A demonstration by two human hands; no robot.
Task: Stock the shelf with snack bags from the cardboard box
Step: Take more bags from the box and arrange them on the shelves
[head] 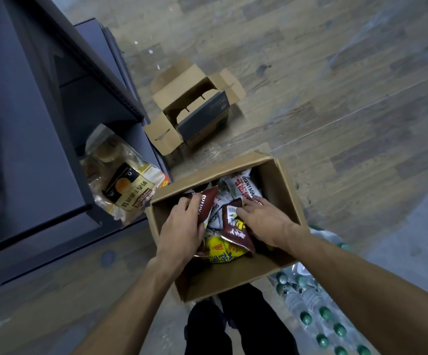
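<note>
- The cardboard box (236,275) is standing open on the floor in front of the person, just beside the lower edge of the dark shelf (28,149).
- The snack bags are lying loose and overlapping inside the box: brown, white and yellow packs in a jumbled heap.
- The left hand (182,226) is reaching into the box with its fingers curled round the edge of a brown snack bag (207,199), which is standing tilted up out of the heap.
- The right hand (261,219) is lying over a second brown bag (233,226); its fingers are fairly straight and pressing on the packs, and a firm grip on this bag cannot be confirmed.
- A white bag (247,187) is lying at the far end of the box, and a yellow bag (220,249) is lying at the near end, partly under the second brown bag.
- A clear bag of pastries (123,178) is already sitting on the shelf, overhanging its front edge near the box.
- Handling judgement: the bags are appearing light, soft and air-filled, with slick film skins that are likely sliding against each other.
- The contents are probably brittle, so squeezing the body is risking crushed product.
- The recommended hold is a pinch on the flat sealed seam at the top or on a side edge, lifting each bag clear before carrying it to the shelf.
</note>
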